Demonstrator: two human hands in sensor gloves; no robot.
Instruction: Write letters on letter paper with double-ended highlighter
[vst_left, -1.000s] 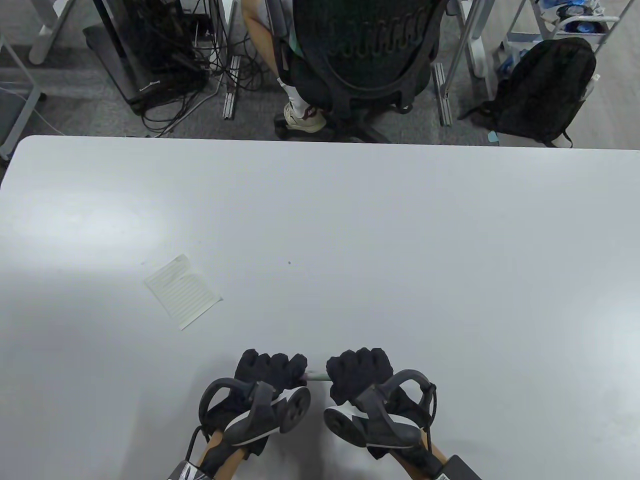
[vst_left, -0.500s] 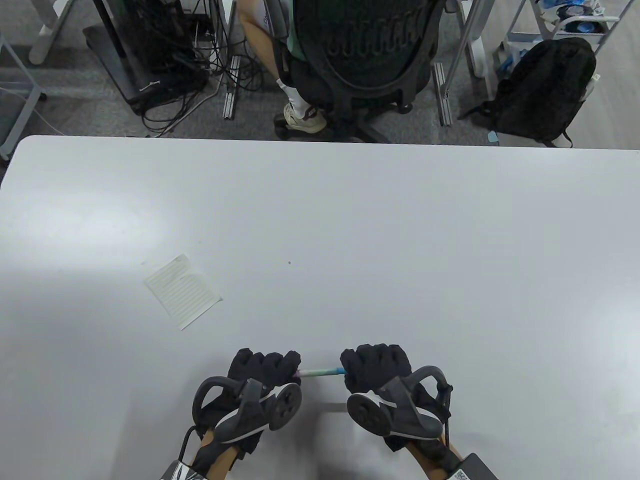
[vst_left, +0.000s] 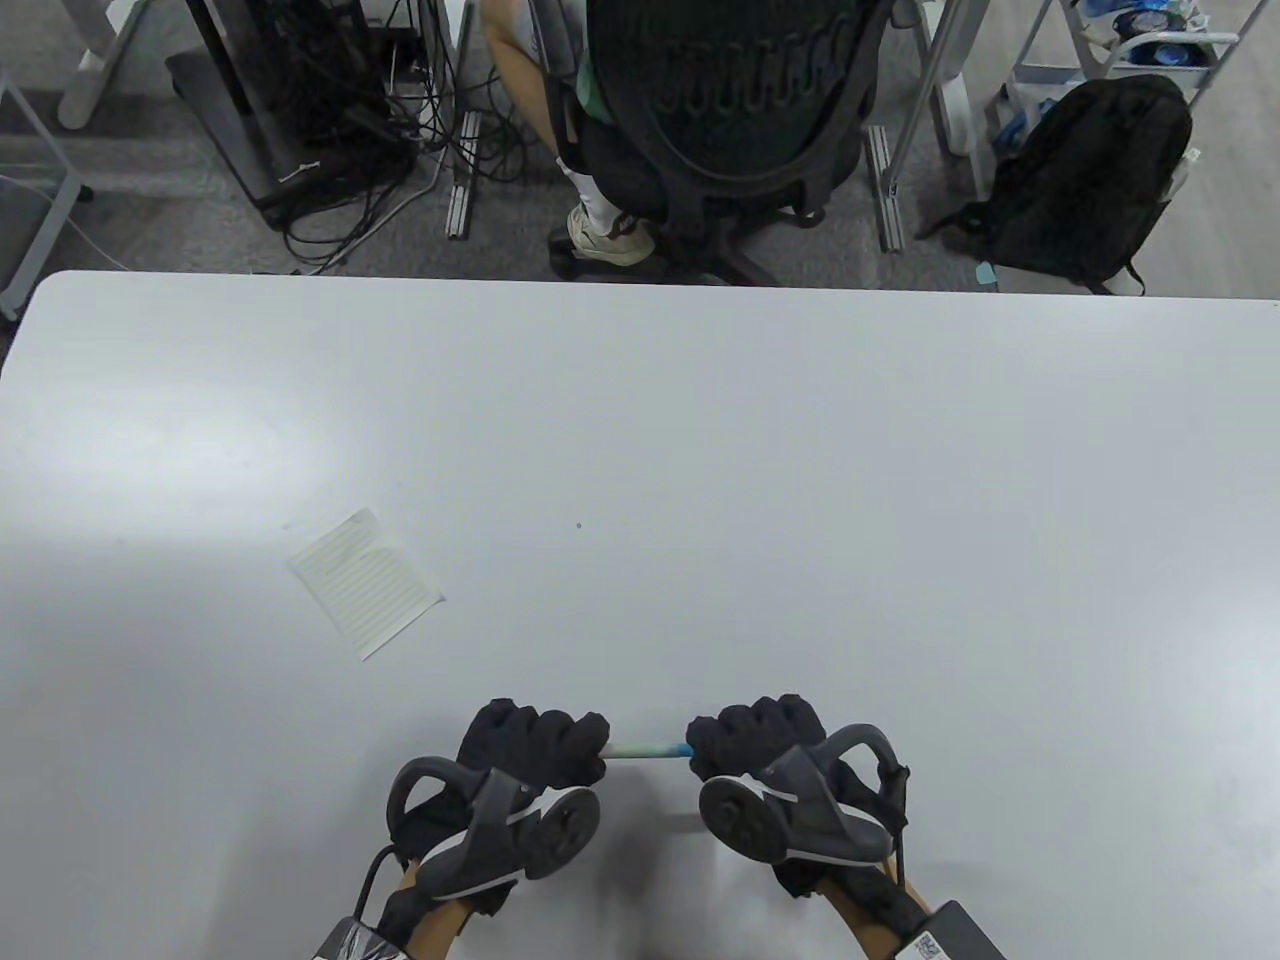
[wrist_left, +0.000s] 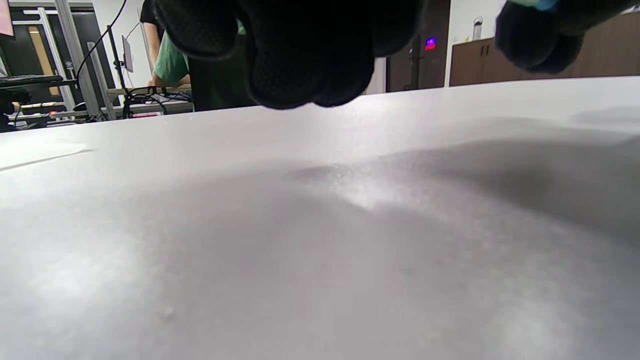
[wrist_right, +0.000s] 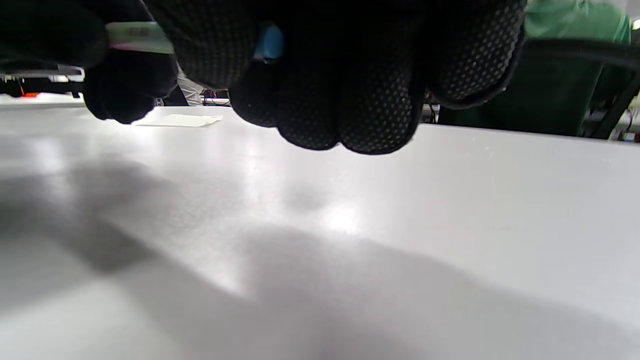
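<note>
Black-gloved left hand (vst_left: 535, 745) and right hand (vst_left: 755, 740) clench the highlighter (vst_left: 648, 750) (both ends hidden inside fists).

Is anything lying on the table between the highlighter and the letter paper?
Nothing visible. Both hands grip the highlighter near the front edge; only bare table separates it from the letter paper to its far left.

Smooth matt table (vst_left: 700, 450), lined paper (vst_left: 366, 584)
</note>
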